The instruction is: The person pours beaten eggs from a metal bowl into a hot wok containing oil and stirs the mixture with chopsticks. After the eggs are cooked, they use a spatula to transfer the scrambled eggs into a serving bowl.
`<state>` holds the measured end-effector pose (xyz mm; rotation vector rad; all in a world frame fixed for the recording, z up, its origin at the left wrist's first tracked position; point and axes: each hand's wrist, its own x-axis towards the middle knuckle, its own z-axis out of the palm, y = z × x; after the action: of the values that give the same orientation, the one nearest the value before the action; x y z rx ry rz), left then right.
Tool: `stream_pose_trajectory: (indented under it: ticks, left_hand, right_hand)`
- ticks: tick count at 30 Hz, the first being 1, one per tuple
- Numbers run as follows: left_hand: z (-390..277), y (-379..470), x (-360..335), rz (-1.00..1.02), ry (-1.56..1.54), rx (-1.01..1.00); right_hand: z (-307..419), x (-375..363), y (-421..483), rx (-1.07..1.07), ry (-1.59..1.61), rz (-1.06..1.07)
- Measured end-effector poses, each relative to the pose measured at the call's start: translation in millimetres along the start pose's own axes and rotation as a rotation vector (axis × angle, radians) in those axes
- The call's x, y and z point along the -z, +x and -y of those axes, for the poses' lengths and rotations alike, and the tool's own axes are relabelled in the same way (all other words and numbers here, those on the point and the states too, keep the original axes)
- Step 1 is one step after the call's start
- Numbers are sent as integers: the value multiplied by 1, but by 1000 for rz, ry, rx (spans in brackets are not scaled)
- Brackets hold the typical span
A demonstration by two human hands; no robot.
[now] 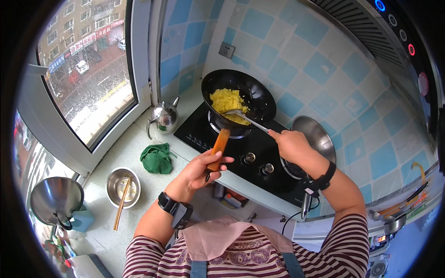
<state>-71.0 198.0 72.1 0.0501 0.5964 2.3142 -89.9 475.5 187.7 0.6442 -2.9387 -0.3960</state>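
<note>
A black wok [262, 92] stands tilted over the left burner of the black gas hob [264, 180]. Yellow scrambled egg [226, 99] lies in its left part. My left hand [207, 166] is closed around the wok's orange-brown handle [220, 144], some fingers partly extended. With my right hand [293, 146] I grip a metal spoon or ladle [255, 123], its head touching the lower edge of the egg. The far end of this utensil is hidden by my hand.
A steel pan [314, 139] sits on the right burner. Left of the hob are a metal teapot [164, 116], a green cloth [156, 159] and a steel bowl [114, 180] with wooden chopsticks [121, 208]. A metal basin [57, 199] and white container [85, 267] stand farther left.
</note>
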Motion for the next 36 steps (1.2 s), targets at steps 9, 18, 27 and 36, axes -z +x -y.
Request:
stream_pose_trajectory:
  ticks: [9, 18, 27, 36]
  left_hand:
    - [-1, -1, 1, 0, 0, -5]
    - [-1, -4, 2, 4, 10, 6]
    - [0, 0, -2, -5, 60, 19]
    - [-2, -3, 1, -15, 56, 26]
  right_hand:
    - [-21, 40, -7, 52, 26, 102]
    - [-43, 99, -16, -79, 68, 217]
    - [-80, -17, 50, -106, 252, -83]
    - [-126, -33, 64, -862, 1378, 270]
